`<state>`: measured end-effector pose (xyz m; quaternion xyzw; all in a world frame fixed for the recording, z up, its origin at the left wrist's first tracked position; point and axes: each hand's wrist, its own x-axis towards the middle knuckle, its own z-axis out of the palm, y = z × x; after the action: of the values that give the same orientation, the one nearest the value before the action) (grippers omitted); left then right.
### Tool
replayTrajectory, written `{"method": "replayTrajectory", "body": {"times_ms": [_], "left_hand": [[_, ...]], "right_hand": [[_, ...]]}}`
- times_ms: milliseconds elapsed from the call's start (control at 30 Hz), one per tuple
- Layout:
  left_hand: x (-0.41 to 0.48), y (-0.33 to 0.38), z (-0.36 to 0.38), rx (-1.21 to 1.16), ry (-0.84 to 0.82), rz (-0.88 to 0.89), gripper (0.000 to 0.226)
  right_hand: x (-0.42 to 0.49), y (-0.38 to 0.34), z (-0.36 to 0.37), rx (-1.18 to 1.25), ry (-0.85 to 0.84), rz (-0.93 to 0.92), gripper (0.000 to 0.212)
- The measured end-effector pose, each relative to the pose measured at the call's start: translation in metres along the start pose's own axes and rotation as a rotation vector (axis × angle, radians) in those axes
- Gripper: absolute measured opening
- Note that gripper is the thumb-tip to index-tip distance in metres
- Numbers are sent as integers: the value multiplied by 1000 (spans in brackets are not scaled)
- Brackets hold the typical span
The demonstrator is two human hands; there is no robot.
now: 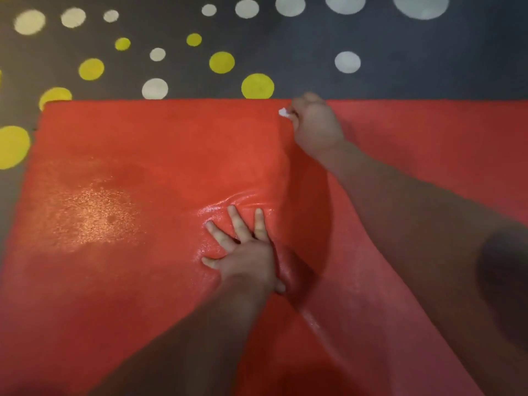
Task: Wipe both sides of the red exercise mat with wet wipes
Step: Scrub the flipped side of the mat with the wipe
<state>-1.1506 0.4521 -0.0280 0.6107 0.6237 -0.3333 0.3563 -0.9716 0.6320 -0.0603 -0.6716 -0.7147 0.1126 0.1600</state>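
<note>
The red exercise mat (pixel 137 155) lies flat on the floor and fills most of the view, with a glossy patch on its left part. My left hand (pixel 243 247) presses flat on the mat's middle with fingers spread, and the mat wrinkles just beyond the fingertips. My right hand (pixel 315 124) reaches to the mat's far edge. Its fingers are curled round a small white wet wipe (pixel 283 112), of which only a bit shows at the knuckles.
A dark grey carpet (pixel 285 52) with white and yellow dots lies beyond the mat's far edge and to its left. The mat runs out of view at the right and bottom.
</note>
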Motion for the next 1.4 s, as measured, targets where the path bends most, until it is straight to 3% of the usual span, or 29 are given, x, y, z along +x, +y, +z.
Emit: {"method": "replayTrajectory", "body": {"times_ms": [167,433,600,733,833,1067,1200,1300,1400], "left_hand": [[-7,-1,-1,-13,23,24,158],[-43,-67,20,45,142,227,145],[-81,-132,70,200,-8,126,156],[-81,-142,88,239,31,139,157],[-80,-141,90,224,68,140,158],[-76,-150,94,201,101,184,159],[-73,-155,97,193,96,211,158],[-73,-155,96,201,99,211,158],[-72,-154,96,198,111,205,160]], "right_hand": [[-83,-29,-12,27,-126,-113,16],[-213,-57,-10,96,-102,-115,12],[-288,-95,-8,128,-137,-169,16],[-330,-104,-9,141,-201,-250,15],[-323,-101,-15,145,-169,-208,21],[-232,-89,-13,44,129,294,29],[-195,-87,6,76,193,444,25],[-190,-102,25,63,155,376,24],[-221,-131,39,47,59,17,22]]}}
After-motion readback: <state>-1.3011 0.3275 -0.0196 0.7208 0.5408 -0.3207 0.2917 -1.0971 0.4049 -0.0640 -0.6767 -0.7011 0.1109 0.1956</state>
